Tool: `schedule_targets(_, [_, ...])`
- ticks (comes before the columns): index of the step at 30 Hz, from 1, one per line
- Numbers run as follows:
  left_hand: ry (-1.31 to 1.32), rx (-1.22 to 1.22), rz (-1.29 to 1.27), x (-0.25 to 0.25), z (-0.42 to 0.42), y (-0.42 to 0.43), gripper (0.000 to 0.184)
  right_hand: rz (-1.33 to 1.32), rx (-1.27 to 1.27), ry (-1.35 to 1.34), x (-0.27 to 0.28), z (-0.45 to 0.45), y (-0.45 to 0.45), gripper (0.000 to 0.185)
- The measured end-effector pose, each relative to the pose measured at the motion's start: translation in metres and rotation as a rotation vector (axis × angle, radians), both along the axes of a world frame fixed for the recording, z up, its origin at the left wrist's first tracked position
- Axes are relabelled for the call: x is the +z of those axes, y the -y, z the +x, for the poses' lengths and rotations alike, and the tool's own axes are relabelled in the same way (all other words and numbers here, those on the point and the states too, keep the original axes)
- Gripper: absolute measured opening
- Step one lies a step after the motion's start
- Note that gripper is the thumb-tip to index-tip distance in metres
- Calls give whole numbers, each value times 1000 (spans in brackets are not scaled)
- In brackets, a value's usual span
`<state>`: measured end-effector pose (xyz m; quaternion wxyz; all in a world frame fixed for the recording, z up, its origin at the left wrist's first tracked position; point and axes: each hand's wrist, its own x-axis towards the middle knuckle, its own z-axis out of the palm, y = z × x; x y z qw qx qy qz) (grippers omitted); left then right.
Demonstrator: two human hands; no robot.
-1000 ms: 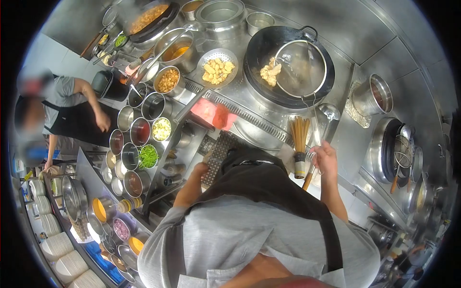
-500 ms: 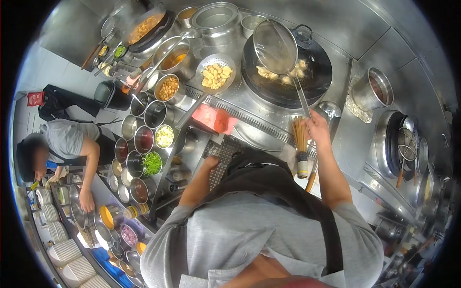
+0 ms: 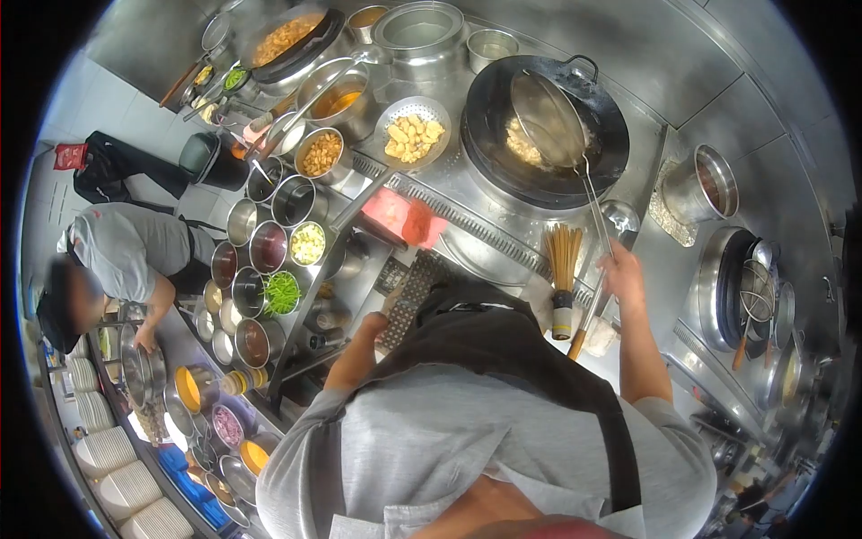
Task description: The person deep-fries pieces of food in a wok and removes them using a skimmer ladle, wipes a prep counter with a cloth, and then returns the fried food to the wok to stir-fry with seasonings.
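My right hand (image 3: pixel 621 271) is closed around the long metal handle of a round mesh strainer (image 3: pixel 548 117). The strainer's bowl hangs tilted inside a large black wok (image 3: pixel 606 108), over pale food pieces (image 3: pixel 523 144) in it. My left hand (image 3: pixel 371 327) is low beside the dark apron, near a dark dotted cloth (image 3: pixel 415 301); its fingers are too small to make out. Left of the wok sits a perforated ladle (image 3: pixel 436 107) with golden pieces (image 3: pixel 413 138) in it. A bamboo brush (image 3: pixel 563 256) stands between my body and the wok.
Metal pots of ingredients, one with chopped greens (image 3: pixel 281 293), fill the left side. A red block-like item (image 3: pixel 388 208) lies on the counter edge. A co-worker (image 3: pixel 121 256) leans over at far left. A second wok (image 3: pixel 718 287) and a steel pot (image 3: pixel 703 182) are at right.
The strainer has swung from the wok's upper left toward its middle, tilting differently. My right hand has moved slightly right and down. The co-worker's arm has pulled back a little.
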<state>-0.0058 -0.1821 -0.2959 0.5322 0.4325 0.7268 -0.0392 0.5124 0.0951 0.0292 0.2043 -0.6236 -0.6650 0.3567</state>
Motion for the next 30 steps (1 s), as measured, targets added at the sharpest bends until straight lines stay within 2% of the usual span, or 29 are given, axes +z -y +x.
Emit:
schedule_targets(2, [-2,-63,5,1,1,-2,19,-143,17,-183,7,-18,-15,40])
schedule_targets(3, [-56,-138,-28,-2,3,-8,19,-140,7,-186,1,-25,-23,40])
schedule_targets(5, [-119,-217,-61,-7,6,-19,20,-181,-2,-401,-16,-41,-35,38])
schedule_targets(6, [-206,-398,-25,-9,7,-26,21,-183,-7,-410,-17,-44,-32,38])
schedule_targets(7, [-293,-578,11,-3,10,-37,30,-215,-34,-489,-16,-48,-29,38])
schedule_targets(8, [-298,-581,8,2,14,-47,30,-246,-60,-566,-14,-51,-27,38])
schedule_targets(9, [-200,-237,-20,23,24,-58,29,-248,-46,-588,-10,-47,-23,40])
schedule_targets(10, [-98,106,-48,23,27,-60,28,-252,-47,-586,-6,-45,-20,40])
schedule_targets(11, [-95,105,-51,24,27,-61,28,-197,-51,-473,-2,-42,-17,41])
schedule_targets(13, [-64,5,136,0,19,-62,26,-107,-76,-273,0,-40,-11,45])
schedule_targets(17, [-137,4,128,9,28,-64,26,-93,-140,-258,-17,-47,-11,46])
schedule_targets(19, [-280,-630,236,-6,16,-51,25,-56,-141,-229,-11,-54,-11,46])
schedule_targets(20, [-280,-639,234,-10,13,-44,25,-22,-135,-200,-10,-56,-10,46])
schedule_targets(22, [-28,-199,36,-13,8,-33,29,7,-150,-208,-11,-55,-6,46])
schedule_targets(23, [-15,-127,7,-16,7,-28,29,38,-153,-213,-11,-54,-5,46])
schedule_targets(25, [-186,-467,212,-61,-7,-10,28,-11,-158,-243,-12,-49,1,46])
schedule_targets(26, [-298,-624,370,-67,-7,-10,28,-59,-158,-274,-12,-47,3,46])
schedule_targets(27, [-296,-624,372,-68,-11,-11,28,-57,-158,-272,-14,-47,5,46])
schedule_targets(29, [-152,-817,499,-45,-26,-15,26,-37,-104,-135,-19,-46,8,46])
schedule_targets(30, [-151,-816,499,-25,-21,-18,26,-38,-103,-134,-20,-44,9,46])
